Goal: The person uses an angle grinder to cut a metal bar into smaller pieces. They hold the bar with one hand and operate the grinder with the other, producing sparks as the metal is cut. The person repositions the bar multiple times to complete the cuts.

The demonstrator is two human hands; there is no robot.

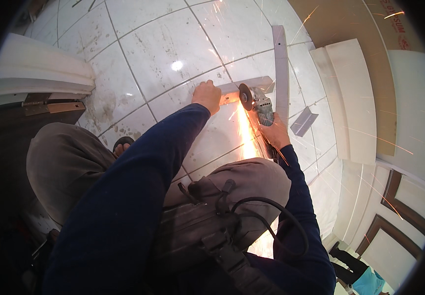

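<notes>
My right hand [275, 132] is wrapped round the body of an angle grinder [261, 107]. The grinder's round disc [245, 97] meets a grey metal angle bar [257, 83] low over the floor. A bright stream of orange sparks [246, 132] shoots from the contact back toward my knees. At the bar's left end my left hand [206, 96] is closed on it, with the fingertips partly hidden. Right of the grinder lies a longer grey angle bar [281, 69], and beside that a short angle piece [304, 121].
White floor tiles [158, 54] with dirt marks lie around the work. Pale panels [352, 93] and brown boards [320, 19] stand at the right. A dark wooden door [25, 123] is at the left. Another person [365, 280] is at the lower right. A black cable [291, 216] loops by my lap.
</notes>
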